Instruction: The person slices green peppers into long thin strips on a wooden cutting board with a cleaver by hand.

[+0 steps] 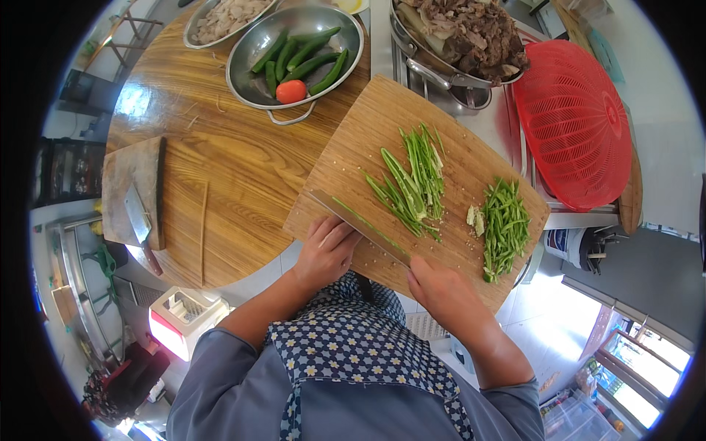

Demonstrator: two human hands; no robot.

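My right hand (441, 284) grips the handle end of a kitchen knife (367, 229), whose long blade lies over the near left part of a wooden cutting board (353, 138). Beside the blade my left hand (331, 245) rests with bent fingers on the board; whether it pins something under them is hidden. A thin green pepper strip (367, 220) lies along the blade's far side. Long sliced green pepper strips (422, 171) are at the board's middle. A pile of finely cut green pepper (504, 229) sits at the right, with pale pepper cores (475, 220) next to it.
A steel bowl (237, 91) holds whole green peppers (309, 55) and a tomato (291, 91). Behind are a dish of pale pieces (229, 19) and a pan of cooked meat (469, 38). A red plastic basket (579, 127) stands right. Left are a small board (129, 165), cleaver (137, 212) and chopstick (204, 234).
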